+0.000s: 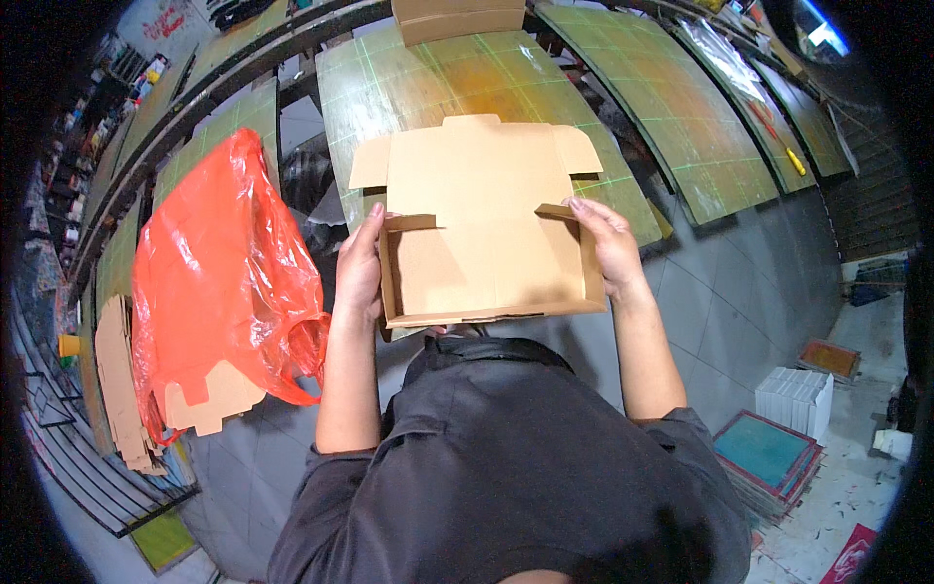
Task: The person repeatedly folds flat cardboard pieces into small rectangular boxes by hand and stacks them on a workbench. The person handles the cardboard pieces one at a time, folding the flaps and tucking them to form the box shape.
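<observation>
Between my two hands is a brown cardboard box [486, 277], its tray part formed and its lid standing open toward the far side. The lid has a tuck tab and side flaps spread out. My left hand [360, 263] grips the box's left wall, thumb near the small inner flap at that corner. On the other side my right hand [608, 243] holds the right wall, its thumb on the right corner flap. The inside of the box shows bare cardboard. Fingers under the walls are partly hidden.
Left of me, a red plastic bag [229, 263] holds flat cardboard pieces, with more flat cardboard [122, 380] beside it. Ahead are slanted green-brown boards [438, 88], one bearing another cardboard box [457, 19]. A screwdriver-like tool with a yellow handle [796, 161] and stacked frames [769, 453] are at right.
</observation>
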{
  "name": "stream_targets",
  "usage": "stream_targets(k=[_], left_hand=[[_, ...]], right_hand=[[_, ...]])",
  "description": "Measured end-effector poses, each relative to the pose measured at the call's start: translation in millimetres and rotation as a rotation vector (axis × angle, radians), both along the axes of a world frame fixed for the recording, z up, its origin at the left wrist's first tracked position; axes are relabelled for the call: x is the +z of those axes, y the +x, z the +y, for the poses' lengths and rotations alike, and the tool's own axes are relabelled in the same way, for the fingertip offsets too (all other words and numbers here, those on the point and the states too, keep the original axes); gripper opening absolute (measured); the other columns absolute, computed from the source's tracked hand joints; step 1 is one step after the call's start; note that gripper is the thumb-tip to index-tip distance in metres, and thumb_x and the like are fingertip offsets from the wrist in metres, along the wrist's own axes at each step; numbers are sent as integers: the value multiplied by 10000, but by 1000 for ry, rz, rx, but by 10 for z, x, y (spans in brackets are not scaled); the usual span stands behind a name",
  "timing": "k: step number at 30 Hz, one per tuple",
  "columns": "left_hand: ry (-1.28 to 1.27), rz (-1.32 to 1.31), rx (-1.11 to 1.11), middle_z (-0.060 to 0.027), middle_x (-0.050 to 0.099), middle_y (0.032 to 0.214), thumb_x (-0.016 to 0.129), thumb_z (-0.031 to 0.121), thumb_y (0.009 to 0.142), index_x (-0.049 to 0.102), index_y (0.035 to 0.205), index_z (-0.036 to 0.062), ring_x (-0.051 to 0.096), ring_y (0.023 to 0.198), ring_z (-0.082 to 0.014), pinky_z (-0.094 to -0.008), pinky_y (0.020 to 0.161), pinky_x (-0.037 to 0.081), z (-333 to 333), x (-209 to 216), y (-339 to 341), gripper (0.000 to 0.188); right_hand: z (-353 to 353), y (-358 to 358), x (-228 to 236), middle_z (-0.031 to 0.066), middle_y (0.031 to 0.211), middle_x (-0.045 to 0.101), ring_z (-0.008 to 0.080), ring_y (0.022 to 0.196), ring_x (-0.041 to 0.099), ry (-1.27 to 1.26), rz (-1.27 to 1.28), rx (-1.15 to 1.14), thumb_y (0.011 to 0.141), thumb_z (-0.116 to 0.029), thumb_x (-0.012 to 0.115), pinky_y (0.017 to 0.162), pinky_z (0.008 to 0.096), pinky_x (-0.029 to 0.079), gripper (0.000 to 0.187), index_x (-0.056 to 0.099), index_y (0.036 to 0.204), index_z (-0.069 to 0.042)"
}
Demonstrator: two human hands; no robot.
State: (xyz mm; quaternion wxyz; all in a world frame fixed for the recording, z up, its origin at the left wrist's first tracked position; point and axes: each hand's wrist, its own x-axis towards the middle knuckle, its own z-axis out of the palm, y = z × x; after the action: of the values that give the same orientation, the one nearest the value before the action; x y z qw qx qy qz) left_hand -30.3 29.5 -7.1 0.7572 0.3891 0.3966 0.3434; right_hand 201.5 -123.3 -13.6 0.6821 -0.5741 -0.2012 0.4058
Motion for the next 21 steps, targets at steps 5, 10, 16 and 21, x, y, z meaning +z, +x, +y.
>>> stream_targets(k=[5,10,16,21], left_hand=[[13,-97,-11,-70,612,938,553,342,894,585,1010,27,585,841,-137,-272,760,466,30,-176,3,337],[91,-44,160,-100,540,1168,519,266,887,532,1157,13,536,1038,-193,-308,899,411,-82,-26,109,370],[99,-342,59,-146,567,1116,460,381,872,545,1089,-26,539,1031,-235,-336,917,394,107,-311,39,469],[123,-497,20,-174,577,1039,262,739,789,555,1002,-68,524,973,-275,-343,911,371,189,-293,58,885]], right_hand=[[1,7,-56,52,946,641,117,856,589,5,-42,-10,870,-202,595,777,249,457,223,632,992,-20],[50,-60,-34,96,1056,606,153,974,553,81,-130,-160,878,-218,571,869,278,418,312,566,1113,-12],[22,67,-68,141,1091,590,236,1011,546,492,350,80,902,-478,381,925,366,390,617,493,1202,49],[89,234,-251,280,1242,478,324,1110,507,570,63,12,803,-707,213,986,379,350,916,624,1011,85]])
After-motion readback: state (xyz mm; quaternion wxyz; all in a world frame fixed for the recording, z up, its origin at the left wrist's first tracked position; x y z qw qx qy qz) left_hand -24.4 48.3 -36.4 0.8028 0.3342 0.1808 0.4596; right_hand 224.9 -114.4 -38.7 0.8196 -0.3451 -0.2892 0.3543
